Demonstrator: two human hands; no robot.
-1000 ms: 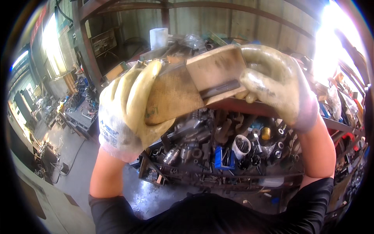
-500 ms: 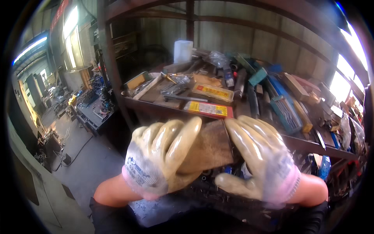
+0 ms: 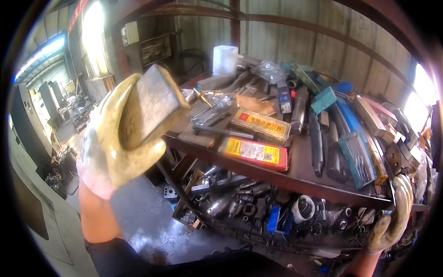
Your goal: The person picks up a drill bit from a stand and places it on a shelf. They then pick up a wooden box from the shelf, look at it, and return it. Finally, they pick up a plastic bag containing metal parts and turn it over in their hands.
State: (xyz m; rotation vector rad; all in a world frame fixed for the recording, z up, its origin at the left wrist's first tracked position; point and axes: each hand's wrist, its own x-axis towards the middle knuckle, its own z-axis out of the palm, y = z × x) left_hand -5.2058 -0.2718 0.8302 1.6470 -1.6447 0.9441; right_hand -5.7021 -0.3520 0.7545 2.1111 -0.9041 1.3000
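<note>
Left hand (image 3: pixel 115 138), in a yellowish coated work glove, is raised at the left of the view with fingers and thumb curled around a flat, grey-brown rectangular metal block (image 3: pixel 150 104). The block is clamped from below and behind, tilted, its broad worn face turned toward the camera; it is held in the air, just left of and apart from the near-left corner of the rust-red steel shelf rack (image 3: pixel 277 177).

Right hand (image 3: pixel 392 217), in a matching glove, is seen at the far right edge by the rack's front rail, fingers curled. Whether anything is gripped there cannot be told; the palm side is hidden.

On the top shelf are noted: two flat red-and-yellow cardboard boxes (image 3: pixel 254 151), long dark steel taper-shank tools (image 3: pixel 316 138), a teal box (image 3: pixel 323 99), a white translucent plastic tub (image 3: pixel 225 60) at the far side. The lower shelf (image 3: pixel 240 203) is crowded with dark sockets and metal fittings.

Step judged in hand: the block is being carried one-handed beside the rack. The next move is judged to call for a firm hold on the block's narrow sides, since it looks heavy, and for care with the loose tooling lying close to the shelf edge.
</note>
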